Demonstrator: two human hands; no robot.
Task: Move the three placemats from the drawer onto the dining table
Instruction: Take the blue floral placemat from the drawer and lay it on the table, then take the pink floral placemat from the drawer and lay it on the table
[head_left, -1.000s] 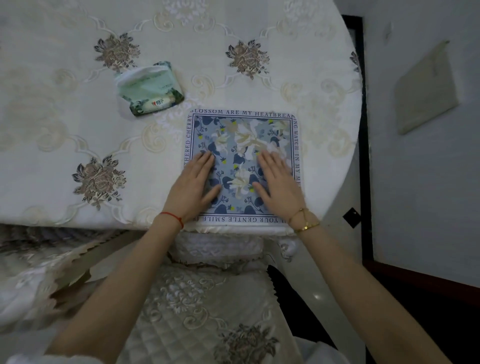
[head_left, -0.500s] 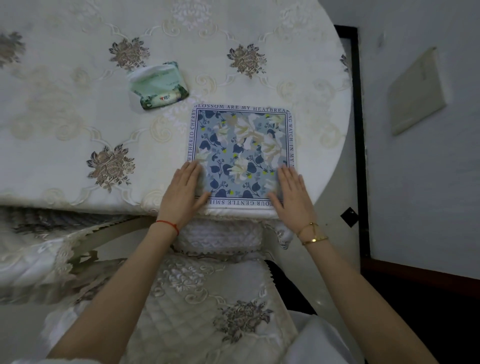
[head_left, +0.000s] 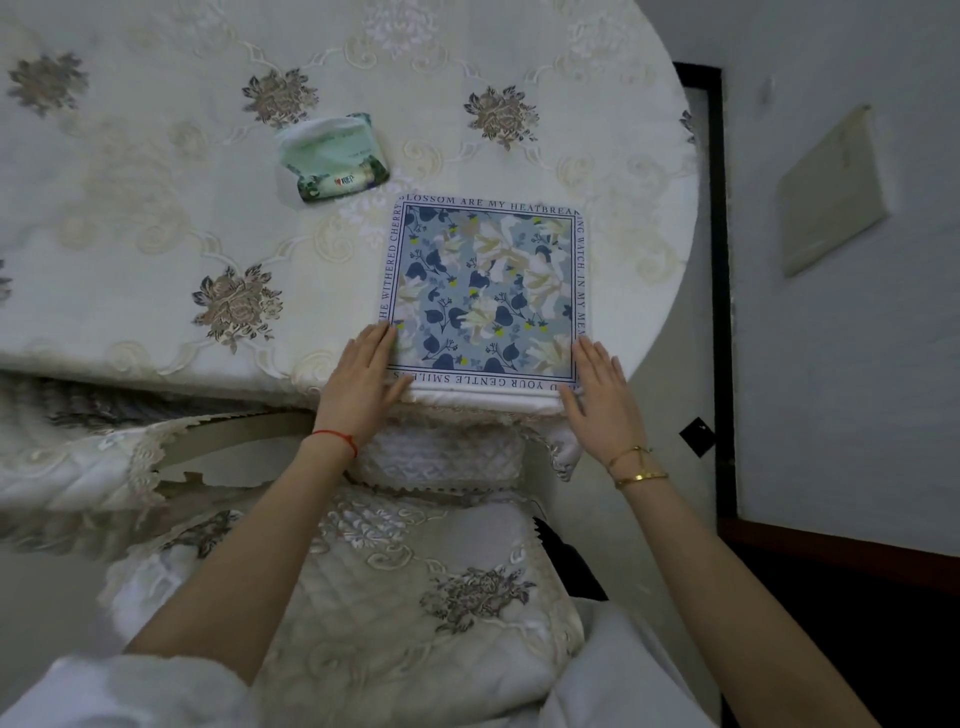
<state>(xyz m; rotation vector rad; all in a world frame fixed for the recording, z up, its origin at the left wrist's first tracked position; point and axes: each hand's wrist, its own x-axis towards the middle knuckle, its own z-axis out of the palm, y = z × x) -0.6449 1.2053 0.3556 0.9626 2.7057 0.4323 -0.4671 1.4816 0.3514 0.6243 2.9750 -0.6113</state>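
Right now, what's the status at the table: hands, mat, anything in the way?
Left hand and right hand open, fingers flat at the placemat's near corners. Placemat flat on the dining table by its near edge. Tissue pack beyond it, apart, not blocking.

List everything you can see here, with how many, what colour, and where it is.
placemat: one visible on top, possibly a stack, blue floral with white border, near table edge.
tissue pack: one, green and white, on the table beyond the placemat, to its left.
table: one, cream embroidered cloth, round edge.
chair: one, white quilted cover, under the table edge.
panel: one, pale, on the grey surface to the right.
left hand: flat at the placemat's near left corner, red string on wrist.
right hand: flat at its near right corner, gold bracelets on wrist.
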